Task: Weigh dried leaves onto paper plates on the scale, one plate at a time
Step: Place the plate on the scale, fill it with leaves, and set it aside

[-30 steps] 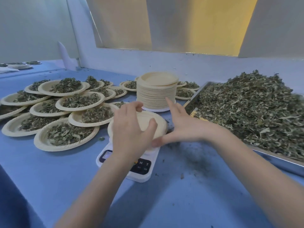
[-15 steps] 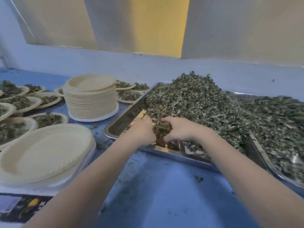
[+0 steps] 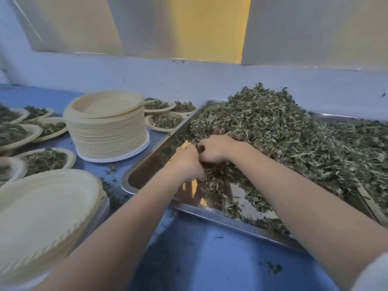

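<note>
Soft, even indoor light, fairly bright, with no hard shadows. The metal tray (image 3: 147, 162) mirrors pale glare on its bare floor. Wide-angle bending curves the edges; the near plate (image 3: 42, 217) and forearms look smeared and soft.

Dried leaves (image 3: 283, 131) heaped in steel tray (image 3: 147, 162), empty paper plate (image 3: 42, 211) on scale — front-left

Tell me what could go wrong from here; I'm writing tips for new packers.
1. Both hands, left hand and right hand, gather dried leaves in the metal tray; carrying the bunch to the empty paper plate may well drop crumbs on the blue table, already littered.
2. A two-handed bunch could overshoot the target weight.
3. The left forearm passes close to that plate and could nudge it.
</note>
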A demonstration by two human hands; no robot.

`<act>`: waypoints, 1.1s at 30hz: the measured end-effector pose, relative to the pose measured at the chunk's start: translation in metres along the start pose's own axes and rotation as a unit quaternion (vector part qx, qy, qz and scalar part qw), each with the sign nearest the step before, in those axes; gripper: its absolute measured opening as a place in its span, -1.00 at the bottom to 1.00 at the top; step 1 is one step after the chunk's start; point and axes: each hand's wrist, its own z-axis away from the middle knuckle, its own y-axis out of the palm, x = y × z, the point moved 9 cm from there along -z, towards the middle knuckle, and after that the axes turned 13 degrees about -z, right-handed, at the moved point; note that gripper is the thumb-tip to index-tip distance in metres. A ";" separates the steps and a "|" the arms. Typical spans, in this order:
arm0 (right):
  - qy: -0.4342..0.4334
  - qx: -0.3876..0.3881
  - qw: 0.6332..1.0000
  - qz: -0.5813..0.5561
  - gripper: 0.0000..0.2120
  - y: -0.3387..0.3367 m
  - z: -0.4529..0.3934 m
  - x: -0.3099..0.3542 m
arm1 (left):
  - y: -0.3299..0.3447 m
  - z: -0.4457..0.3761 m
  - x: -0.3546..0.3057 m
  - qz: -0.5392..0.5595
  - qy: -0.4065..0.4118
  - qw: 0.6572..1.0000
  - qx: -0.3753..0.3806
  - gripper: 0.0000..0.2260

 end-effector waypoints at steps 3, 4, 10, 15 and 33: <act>-0.053 0.037 0.998 -0.025 -0.74 0.001 0.018 0.014 | -0.001 0.000 0.001 0.007 0.015 1.000 0.013 -0.25; -0.057 0.054 0.996 -0.050 -0.71 -0.003 0.028 0.013 | 0.000 0.002 0.000 0.015 0.024 0.999 0.024 -0.21; -0.003 0.145 0.978 -0.151 -0.08 -0.001 0.077 -0.016 | 0.006 0.021 -0.008 -0.076 0.069 0.988 0.119 0.04; 0.044 0.130 0.975 -0.177 0.04 0.030 0.058 -0.019 | 0.009 0.021 -0.022 0.001 0.083 0.985 0.150 -0.16; -0.039 -0.097 0.964 -0.243 -0.35 -0.067 0.098 0.052 | -0.094 0.075 -0.001 0.091 0.069 0.985 -0.126 -0.58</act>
